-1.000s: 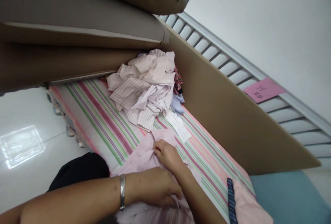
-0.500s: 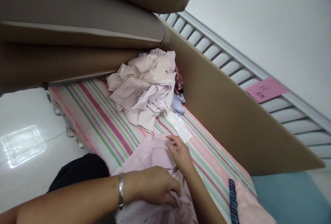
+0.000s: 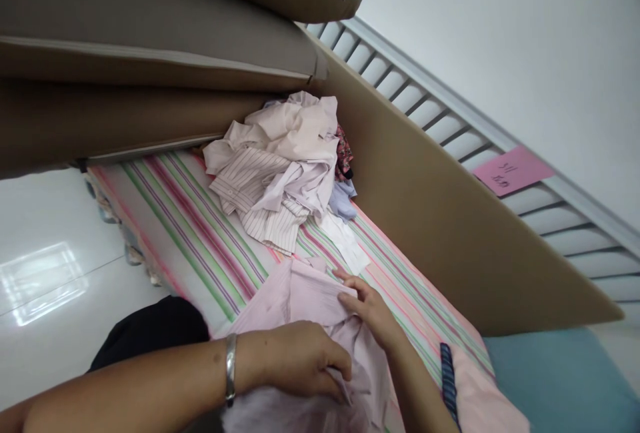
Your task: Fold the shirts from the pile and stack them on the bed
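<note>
A pale pink shirt (image 3: pixel 305 293) lies on a striped sheet (image 3: pixel 200 226) in front of me. My left hand (image 3: pixel 295 359), with a silver bangle on the wrist, is closed on a fold of the shirt near its lower part. My right hand (image 3: pixel 367 306) pinches the shirt's upper right edge between thumb and fingers. Beyond the shirt, a heap of crumpled striped and plain shirts (image 3: pixel 280 166) sits at the far end of the sheet.
A brown padded side panel (image 3: pixel 440 219) runs along the right of the sheet. Grey-brown cushions (image 3: pixel 150 33) are stacked at the back. A pink folded garment with a dark blue striped edge (image 3: pixel 460 393) lies at lower right beside a teal surface (image 3: pixel 555 379). White glossy floor (image 3: pixel 45 273) is at left.
My right hand has slid right and nearer along the shirt's edge, drawing the fabric with it. My left hand has stayed closed on the shirt in the same place.
</note>
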Demonstrator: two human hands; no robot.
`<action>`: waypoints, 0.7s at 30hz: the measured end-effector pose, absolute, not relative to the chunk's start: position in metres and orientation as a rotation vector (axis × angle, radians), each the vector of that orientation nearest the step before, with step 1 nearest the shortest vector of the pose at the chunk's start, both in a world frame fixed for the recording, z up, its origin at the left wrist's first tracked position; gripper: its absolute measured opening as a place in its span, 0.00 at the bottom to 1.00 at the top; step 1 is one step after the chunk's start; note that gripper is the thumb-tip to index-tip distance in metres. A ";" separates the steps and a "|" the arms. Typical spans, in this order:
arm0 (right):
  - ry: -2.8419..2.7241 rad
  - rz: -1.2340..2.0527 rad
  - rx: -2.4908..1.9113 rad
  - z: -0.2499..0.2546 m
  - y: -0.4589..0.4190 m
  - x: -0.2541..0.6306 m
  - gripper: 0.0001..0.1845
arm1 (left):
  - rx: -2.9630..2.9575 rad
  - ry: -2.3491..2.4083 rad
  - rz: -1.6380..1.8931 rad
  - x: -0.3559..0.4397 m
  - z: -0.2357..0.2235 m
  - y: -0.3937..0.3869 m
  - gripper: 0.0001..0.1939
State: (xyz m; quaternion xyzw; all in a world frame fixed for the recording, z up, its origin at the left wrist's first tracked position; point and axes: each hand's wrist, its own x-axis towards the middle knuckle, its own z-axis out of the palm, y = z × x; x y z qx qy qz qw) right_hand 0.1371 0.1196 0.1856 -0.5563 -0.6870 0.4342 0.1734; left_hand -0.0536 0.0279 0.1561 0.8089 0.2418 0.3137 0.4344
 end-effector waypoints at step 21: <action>-1.936 0.951 -1.602 0.154 0.168 0.111 0.23 | 1.415 0.761 0.972 -0.054 0.149 0.059 0.04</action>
